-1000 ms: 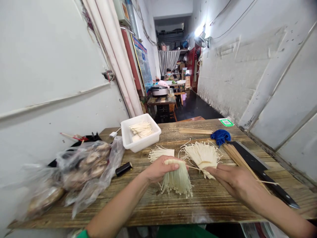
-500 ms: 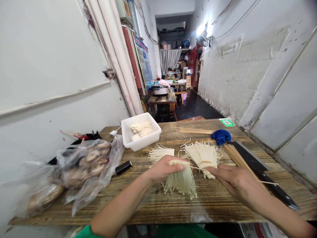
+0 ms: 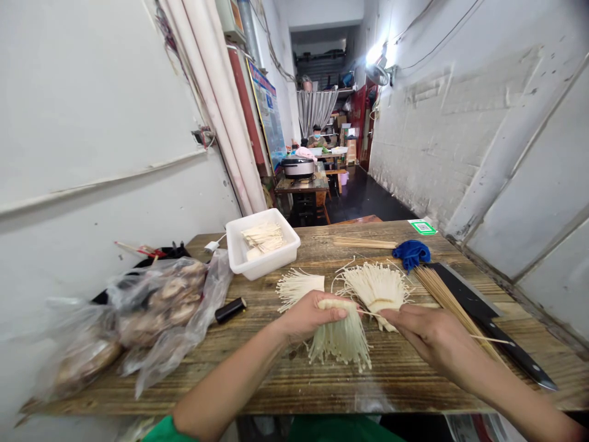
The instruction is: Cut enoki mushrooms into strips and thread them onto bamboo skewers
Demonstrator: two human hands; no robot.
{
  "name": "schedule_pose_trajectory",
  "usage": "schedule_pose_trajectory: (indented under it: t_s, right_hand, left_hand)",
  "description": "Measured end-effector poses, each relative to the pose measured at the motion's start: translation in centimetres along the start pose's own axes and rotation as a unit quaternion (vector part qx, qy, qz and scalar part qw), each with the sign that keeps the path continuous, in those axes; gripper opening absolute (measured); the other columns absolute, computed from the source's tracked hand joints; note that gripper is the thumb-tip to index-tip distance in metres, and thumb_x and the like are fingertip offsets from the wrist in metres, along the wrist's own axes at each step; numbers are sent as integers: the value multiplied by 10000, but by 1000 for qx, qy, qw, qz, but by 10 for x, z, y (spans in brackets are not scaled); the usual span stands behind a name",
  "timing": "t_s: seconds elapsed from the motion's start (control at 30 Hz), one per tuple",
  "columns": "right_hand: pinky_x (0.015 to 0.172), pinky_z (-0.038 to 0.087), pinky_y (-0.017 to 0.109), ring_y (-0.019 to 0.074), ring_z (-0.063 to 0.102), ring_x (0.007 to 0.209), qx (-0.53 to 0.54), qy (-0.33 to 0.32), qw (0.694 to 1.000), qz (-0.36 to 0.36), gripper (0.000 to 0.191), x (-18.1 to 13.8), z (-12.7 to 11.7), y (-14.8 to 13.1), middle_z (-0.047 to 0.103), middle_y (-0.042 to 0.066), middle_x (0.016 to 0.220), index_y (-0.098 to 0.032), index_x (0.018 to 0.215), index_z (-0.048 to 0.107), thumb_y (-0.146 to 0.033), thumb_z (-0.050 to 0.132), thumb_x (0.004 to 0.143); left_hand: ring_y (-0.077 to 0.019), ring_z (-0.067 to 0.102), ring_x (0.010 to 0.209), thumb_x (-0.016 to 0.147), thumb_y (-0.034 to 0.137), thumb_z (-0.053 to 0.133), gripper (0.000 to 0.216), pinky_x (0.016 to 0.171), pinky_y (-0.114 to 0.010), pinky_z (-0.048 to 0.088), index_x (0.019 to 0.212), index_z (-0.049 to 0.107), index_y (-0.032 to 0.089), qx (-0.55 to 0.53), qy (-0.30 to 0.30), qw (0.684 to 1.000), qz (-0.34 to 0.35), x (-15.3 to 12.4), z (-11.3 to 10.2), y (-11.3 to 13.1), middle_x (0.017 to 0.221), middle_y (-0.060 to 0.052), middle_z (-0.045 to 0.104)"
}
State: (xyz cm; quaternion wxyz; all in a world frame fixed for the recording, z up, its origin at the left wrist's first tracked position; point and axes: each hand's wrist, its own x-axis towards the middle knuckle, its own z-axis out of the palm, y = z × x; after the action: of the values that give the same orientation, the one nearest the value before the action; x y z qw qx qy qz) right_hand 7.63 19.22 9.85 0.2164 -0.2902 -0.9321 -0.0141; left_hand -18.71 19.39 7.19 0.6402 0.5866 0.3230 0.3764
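Note:
My left hand (image 3: 309,316) is closed round a flat bunch of enoki mushrooms (image 3: 343,341), its cut base up and its caps hanging towards me. In my right hand (image 3: 427,328) a thin bamboo skewer (image 3: 490,339) is pinched; its front end meets the right side of the bunch's base, and its tail sticks out behind the hand. How deep the tip sits inside is hidden. Just beyond my hands a larger fanned cluster of enoki (image 3: 380,288) lies on the wooden table (image 3: 257,380). A smaller enoki piece (image 3: 299,287) lies left of it.
A white tub (image 3: 264,267) with skewered enoki stands at the back left. Plastic bags of mushrooms (image 3: 161,307) and a black cylinder (image 3: 230,310) are left. Bamboo skewers (image 3: 442,291), a knife (image 3: 506,344) and a blue cloth (image 3: 411,253) lie right. A person (image 3: 317,140) sits far back.
My right hand has moved slightly left, towards the bunch, and less of the skewer shows between my hands. The left hand still holds the enoki.

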Motion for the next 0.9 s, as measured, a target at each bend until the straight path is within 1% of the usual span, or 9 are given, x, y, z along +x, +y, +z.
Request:
schedule_pose_trajectory:
  t_s: [0.2, 0.33, 0.5, 0.63, 0.7, 0.77, 0.8, 0.83, 0.9]
  right_hand:
    - [581, 499, 248, 147, 671, 709, 13, 18, 1000, -14, 328, 4, 5, 2, 713, 41, 859, -199, 1095, 667, -176, 371, 956]
    - [613, 518, 265, 159, 679, 740, 23, 8, 1000, -8, 326, 6, 9, 5, 720, 38, 902, -217, 1119, 660, -187, 379, 957]
    - [666, 538, 285, 174, 690, 795, 49, -2, 999, 0, 318, 11, 15, 9, 724, 46, 985, -218, 1107, 673, -209, 391, 960]
    - [699, 541, 281, 169, 689, 823, 82, 5, 997, 10, 308, 13, 15, 9, 727, 41, 983, -222, 1116, 675, -215, 415, 951]
    - [712, 538, 266, 152, 687, 816, 112, 12, 993, 22, 291, 12, 12, 9, 731, 29, 960, -235, 1107, 679, -217, 442, 940]
    - [701, 532, 241, 132, 683, 799, 140, 18, 989, 39, 280, 11, 8, 10, 732, 17, 938, -244, 1095, 683, -212, 458, 932]
    - [690, 529, 232, 125, 682, 789, 149, 21, 988, 46, 276, 11, 7, 11, 732, 12, 928, -246, 1089, 685, -211, 462, 930]
    - [685, 526, 227, 121, 681, 789, 157, 22, 986, 52, 277, 10, 5, 11, 731, 9, 928, -248, 1090, 684, -210, 461, 930]
    - [684, 524, 228, 122, 682, 797, 165, 23, 984, 57, 286, 8, 2, 12, 730, 10, 935, -251, 1111, 675, -214, 454, 934]
  left_hand:
    - [-233, 653, 947, 743, 361, 719, 372, 906, -336, 449, 1027, 719, 120, -27, 6, 1000, -2, 1, 2, -7, 1057, -124, 717]
    - [-232, 660, 920, 722, 371, 735, 397, 894, -348, 457, 1026, 716, 116, -67, 6, 998, -14, 3, 5, -6, 1016, -127, 727]
    - [-225, 660, 912, 683, 358, 769, 399, 900, -341, 452, 993, 725, 112, -80, 24, 996, -19, 6, 6, -5, 978, -125, 735]
    - [-248, 655, 953, 670, 369, 779, 436, 929, -371, 440, 1017, 718, 113, -88, 23, 995, -31, 5, 6, -5, 1017, -141, 724]
    - [-264, 622, 1050, 664, 354, 787, 487, 974, -387, 413, 1092, 689, 142, -99, 15, 995, -20, 5, 5, -3, 1124, -141, 688]
    - [-273, 565, 1151, 668, 331, 789, 552, 1012, -395, 381, 1179, 640, 185, -84, 7, 996, 3, 4, 4, 1, 1251, -127, 621]
    - [-280, 544, 1178, 668, 323, 790, 579, 1019, -398, 373, 1208, 620, 200, -60, 5, 998, 13, 3, 3, 2, 1291, -119, 592]
    - [-287, 531, 1191, 667, 322, 791, 590, 1021, -399, 369, 1217, 614, 203, -28, 5, 999, 22, 3, 2, 3, 1309, -114, 578]
    - [-297, 529, 1189, 694, 356, 766, 565, 1023, -397, 362, 1214, 619, 190, 28, 3, 999, 36, 4, 1, 3, 1283, -110, 597]
